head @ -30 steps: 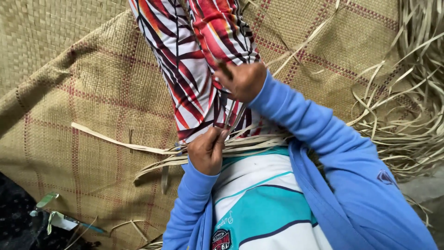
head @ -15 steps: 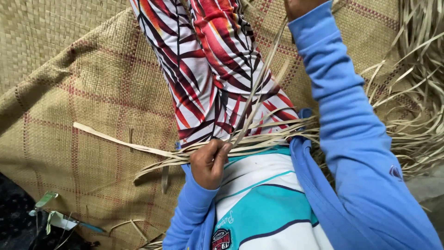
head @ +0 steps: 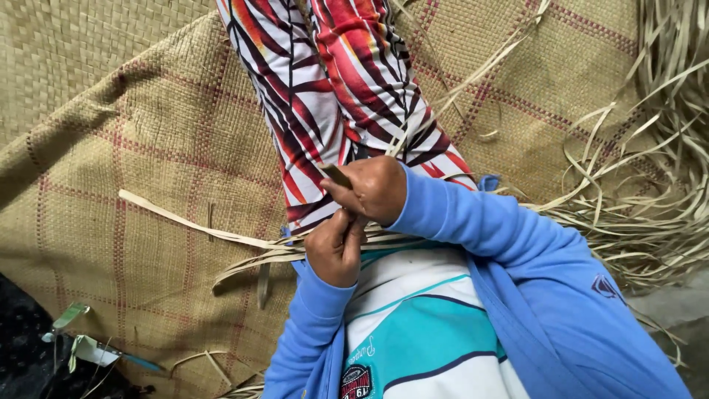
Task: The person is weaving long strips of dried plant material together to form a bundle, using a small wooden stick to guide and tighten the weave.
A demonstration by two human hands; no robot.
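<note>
My left hand (head: 336, 247) is clenched over my lap, pinching the near end of a pale dried leaf strip (head: 188, 219) from a bundle lying across my thighs. My right hand (head: 369, 188) sits just above it, touching it, fingers closed on a small dark tool (head: 336, 176) and on the same strip. Both arms wear blue sleeves. My legs in red, white and black patterned trousers (head: 310, 89) stretch away over a woven mat (head: 148, 148).
A heap of loose dried leaf strips (head: 650, 170) lies at the right on the mat. A dark floor patch at the bottom left holds scraps and a thin blue-handled tool (head: 136, 361). The mat has a folded edge at the upper left.
My right hand, raised high along a strip half a second ago, has come back down to meet my left hand. My left hand has stayed in place.
</note>
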